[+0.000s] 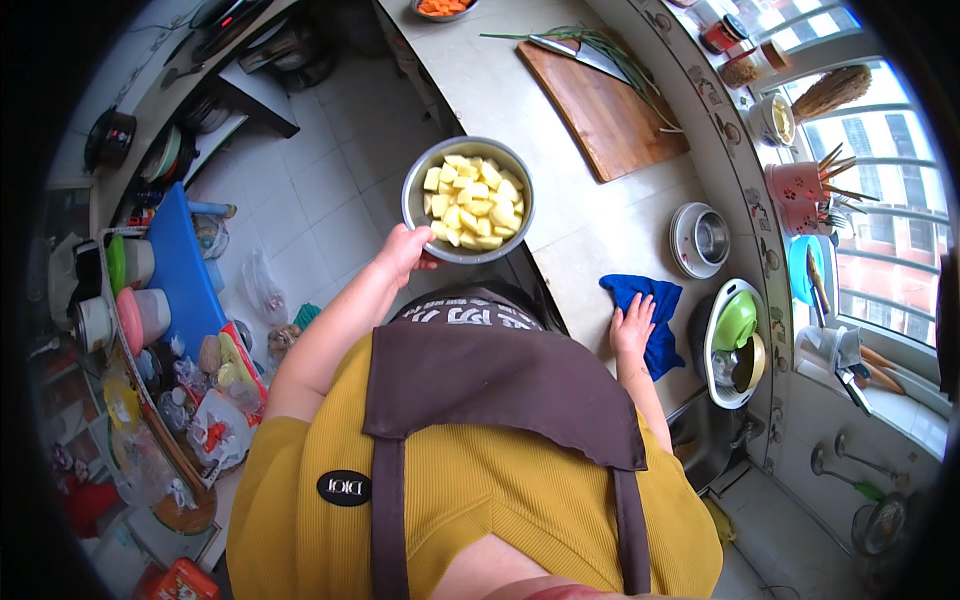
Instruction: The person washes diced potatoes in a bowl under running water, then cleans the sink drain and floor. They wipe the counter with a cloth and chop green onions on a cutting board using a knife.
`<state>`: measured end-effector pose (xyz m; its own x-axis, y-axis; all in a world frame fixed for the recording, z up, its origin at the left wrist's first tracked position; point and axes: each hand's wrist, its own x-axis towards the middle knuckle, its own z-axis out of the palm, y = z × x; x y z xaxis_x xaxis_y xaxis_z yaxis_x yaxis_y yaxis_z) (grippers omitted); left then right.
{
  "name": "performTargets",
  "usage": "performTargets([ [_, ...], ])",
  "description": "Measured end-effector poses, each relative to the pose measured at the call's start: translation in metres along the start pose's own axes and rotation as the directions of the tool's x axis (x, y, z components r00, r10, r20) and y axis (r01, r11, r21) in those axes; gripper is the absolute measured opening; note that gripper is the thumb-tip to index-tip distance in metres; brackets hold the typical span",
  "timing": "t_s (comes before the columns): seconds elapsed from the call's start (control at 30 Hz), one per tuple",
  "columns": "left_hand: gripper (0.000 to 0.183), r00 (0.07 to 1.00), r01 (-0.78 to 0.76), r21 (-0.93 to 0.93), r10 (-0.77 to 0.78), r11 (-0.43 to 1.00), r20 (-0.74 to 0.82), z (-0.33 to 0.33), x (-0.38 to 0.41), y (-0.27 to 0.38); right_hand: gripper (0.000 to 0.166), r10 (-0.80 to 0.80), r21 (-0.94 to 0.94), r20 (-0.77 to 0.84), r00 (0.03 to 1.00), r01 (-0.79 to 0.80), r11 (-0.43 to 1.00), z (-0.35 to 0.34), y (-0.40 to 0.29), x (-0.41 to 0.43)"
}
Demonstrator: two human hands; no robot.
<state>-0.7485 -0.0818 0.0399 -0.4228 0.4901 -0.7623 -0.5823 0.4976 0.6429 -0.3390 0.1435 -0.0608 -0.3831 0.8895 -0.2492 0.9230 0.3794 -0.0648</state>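
Note:
My left hand (pixel 411 251) grips the near left rim of a round metal bowl (pixel 411 180). Pale yellow potato chunks (pixel 474 201) fill the bowl, which is held out over the floor beside the counter's edge. On the worktop (pixel 581 247) to the right, my right hand (pixel 634 324) rests on a crumpled blue cloth (pixel 664 345), fingers spread. Whether the fingers pinch the cloth is not clear. Farther along the counter, a wooden cutting board (pixel 600 120) carries a kitchen knife (pixel 585 56) and green onions (pixel 626 60).
Near the tiled wall stand stacked metal dishes (pixel 709 236) and a white basket (pixel 716 375) with bowls, beside a sink (pixel 701 442). A bowl of cut carrots (pixel 444 7) sits at the counter's far end. Bags and a blue panel (pixel 184 270) crowd the left side.

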Motion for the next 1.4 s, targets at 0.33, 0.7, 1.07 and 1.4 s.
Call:
performTargets([
  [0.33, 0.032, 0.999, -0.029, 0.046, 0.03, 0.999, -0.024, -0.024, 0.096, 0.119, 0.064, 0.186, 0.019, -0.023, 0.982, -0.186, 0.982, -0.006, -0.027, 0.043],
  [0.7, 0.034, 0.991, -0.01, -0.081, 0.021, 0.997, 0.133, -0.002, 0.219, 0.245, 0.06, 0.393, 0.125, -0.029, 0.919, -0.387, 0.913, -0.009, -0.057, 0.067],
  [1.07, 0.034, 0.974, 0.006, 0.102, -0.028, 0.995, 0.224, 0.053, 0.376, 0.366, 0.06, 0.707, 0.204, 0.047, 0.706, -0.699, 0.685, -0.034, -0.19, 0.048],
  [1.4, 0.048, 0.966, 0.013, -0.017, -0.008, 1.0, 0.26, 0.079, 0.439, 0.381, 0.053, 0.709, 0.484, -0.251, 0.659, -0.549, 0.681, -0.042, -0.287, 0.049],
])
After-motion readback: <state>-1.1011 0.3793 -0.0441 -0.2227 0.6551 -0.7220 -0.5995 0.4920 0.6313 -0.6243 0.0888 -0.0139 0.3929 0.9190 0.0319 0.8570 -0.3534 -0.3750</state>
